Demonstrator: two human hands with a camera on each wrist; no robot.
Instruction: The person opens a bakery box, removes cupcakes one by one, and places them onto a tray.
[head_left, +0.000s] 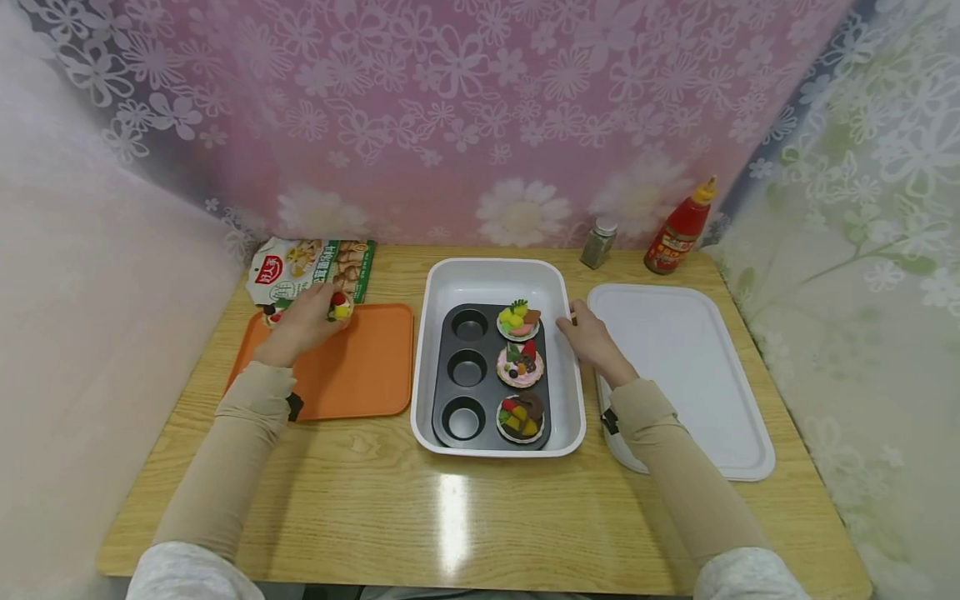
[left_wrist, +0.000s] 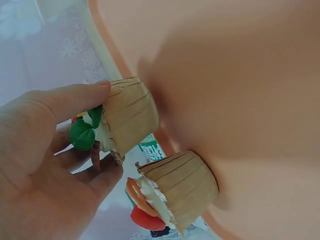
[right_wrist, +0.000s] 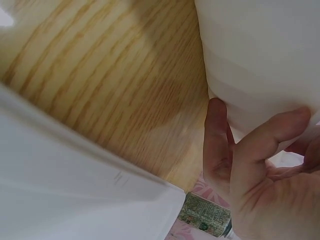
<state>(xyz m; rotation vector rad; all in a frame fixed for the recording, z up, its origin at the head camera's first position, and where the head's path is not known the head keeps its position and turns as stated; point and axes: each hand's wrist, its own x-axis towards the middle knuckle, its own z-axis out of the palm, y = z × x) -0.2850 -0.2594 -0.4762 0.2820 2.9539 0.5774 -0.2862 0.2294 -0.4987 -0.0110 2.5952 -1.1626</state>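
Observation:
My left hand (head_left: 303, 325) pinches a cupcake (left_wrist: 131, 116) in a tan pleated wrapper, topped with green leaves, cream and fruit. It is over the back of the orange tray (head_left: 360, 392). Close by, a second cupcake (left_wrist: 182, 187) with red and orange toppings stands on that tray. My right hand (head_left: 592, 337) grips the right rim of a white bin (head_left: 573, 408), its fingers (right_wrist: 250, 155) curled against the outer wall. Inside the bin lies a dark muffin tin (head_left: 491, 375). Its right column holds a yellow-topped cupcake (head_left: 518, 321), a pink one (head_left: 520, 365) and a chocolate one (head_left: 521, 418).
Behind the orange tray lies a food packet (head_left: 311, 265). A small spice jar (head_left: 599, 242) and a red sauce bottle (head_left: 681, 229) stand along the back. A white tray (head_left: 682, 375) lies right of the bin, partly under my right forearm. Curtains enclose the wooden table (head_left: 352, 508).

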